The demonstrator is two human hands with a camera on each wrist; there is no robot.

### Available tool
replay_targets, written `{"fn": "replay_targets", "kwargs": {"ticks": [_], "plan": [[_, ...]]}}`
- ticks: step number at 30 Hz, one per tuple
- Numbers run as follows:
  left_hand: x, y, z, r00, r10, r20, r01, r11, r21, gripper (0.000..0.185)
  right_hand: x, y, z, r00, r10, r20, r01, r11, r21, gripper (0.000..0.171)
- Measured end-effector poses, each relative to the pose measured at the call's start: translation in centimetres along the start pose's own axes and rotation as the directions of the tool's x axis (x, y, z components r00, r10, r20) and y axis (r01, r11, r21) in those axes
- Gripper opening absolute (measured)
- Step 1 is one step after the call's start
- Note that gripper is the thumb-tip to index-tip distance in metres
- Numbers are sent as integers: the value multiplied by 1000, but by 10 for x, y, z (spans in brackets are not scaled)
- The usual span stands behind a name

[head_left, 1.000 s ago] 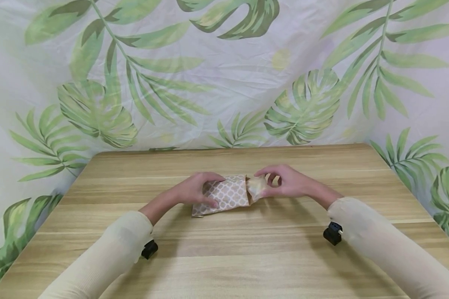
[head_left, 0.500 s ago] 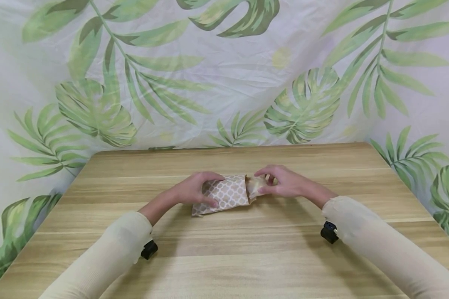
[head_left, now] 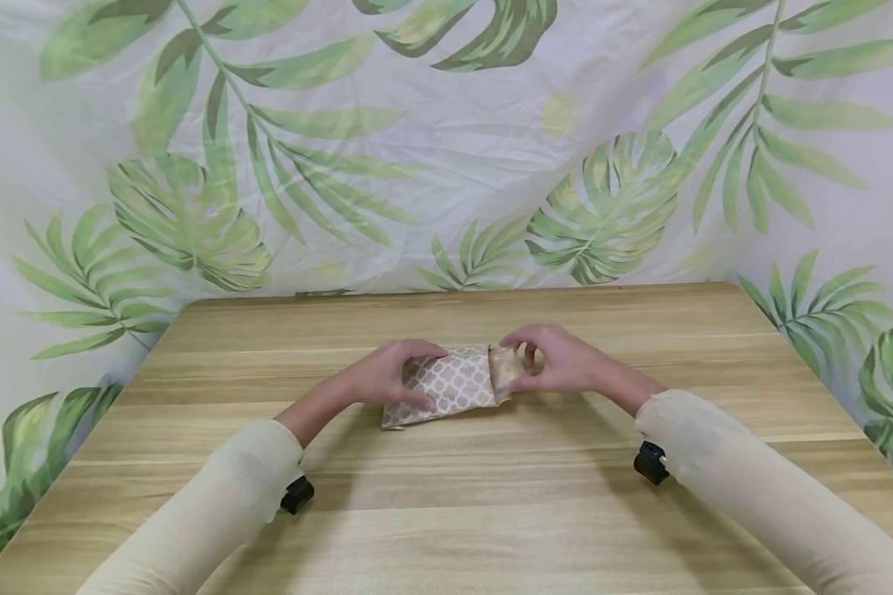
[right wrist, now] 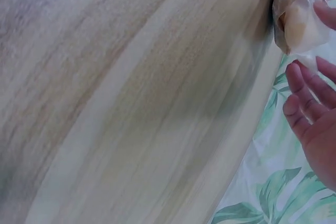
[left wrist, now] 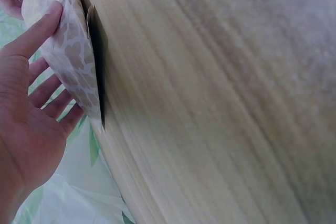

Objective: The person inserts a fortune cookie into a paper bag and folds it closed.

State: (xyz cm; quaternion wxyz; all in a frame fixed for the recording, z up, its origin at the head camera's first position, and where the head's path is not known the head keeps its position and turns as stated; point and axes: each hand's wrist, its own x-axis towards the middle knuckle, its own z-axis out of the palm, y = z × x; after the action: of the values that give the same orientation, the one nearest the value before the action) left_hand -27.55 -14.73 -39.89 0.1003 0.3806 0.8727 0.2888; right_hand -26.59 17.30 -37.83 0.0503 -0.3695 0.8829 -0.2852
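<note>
A tan paper bag (head_left: 454, 382) with a white lattice pattern lies on its side on the table, its mouth facing right. My left hand (head_left: 383, 376) grips it, thumb on the near side and fingers on the far side; the left wrist view shows the thumb on the paper bag (left wrist: 73, 51). Out of the mouth sticks a clear plastic-wrapped packet (head_left: 503, 369) with something pale yellow inside. My right hand (head_left: 561, 362) pinches its outer end between thumb and fingers. In the right wrist view the wrapped packet (right wrist: 299, 30) is partly inside the bag, so its full shape is hidden.
The wooden table (head_left: 446, 504) spreads around both hands, its back edge close to a leaf-printed cloth (head_left: 446, 165). Small black devices hang under both wrists, one left device (head_left: 298, 496) and one right device (head_left: 651, 463).
My right hand has shifted slightly left, and the packet sits a little deeper in the bag's mouth. The left hand has kept its hold on the bag in nearly the same place.
</note>
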Motion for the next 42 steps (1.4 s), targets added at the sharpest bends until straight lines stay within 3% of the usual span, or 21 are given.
{"fn": "replay_targets", "kwargs": {"ticks": [6, 14, 28, 32, 37, 42], "plan": [[0, 1, -1, 1000, -5, 4, 5, 1000, -3, 79, 1, -1, 2, 999, -42, 3, 42, 999, -17, 60], [1, 1, -1, 1000, 3, 1, -3, 1000, -2, 78, 5, -1, 8, 1000, 30, 1, -30, 995, -92, 67], [1, 4, -3, 1000, 1, 13, -1, 1000, -4, 78, 12, -2, 16, 999, 41, 15, -42, 994, 98, 68], [0, 5, -3, 1000, 0, 14, 0, 1000, 17, 80, 6, 0, 11, 998, 54, 42, -62, 968, 245, 67], [0, 5, -3, 1000, -6, 15, 5, 999, 33, 81, -1, 3, 7, 992, 88, 93, -120, 894, 433, 66], [0, 3, -2, 1000, 2, 17, -3, 999, 35, 81, -3, 7, 5, 985, 107, 138, -164, 836, 524, 62]]}}
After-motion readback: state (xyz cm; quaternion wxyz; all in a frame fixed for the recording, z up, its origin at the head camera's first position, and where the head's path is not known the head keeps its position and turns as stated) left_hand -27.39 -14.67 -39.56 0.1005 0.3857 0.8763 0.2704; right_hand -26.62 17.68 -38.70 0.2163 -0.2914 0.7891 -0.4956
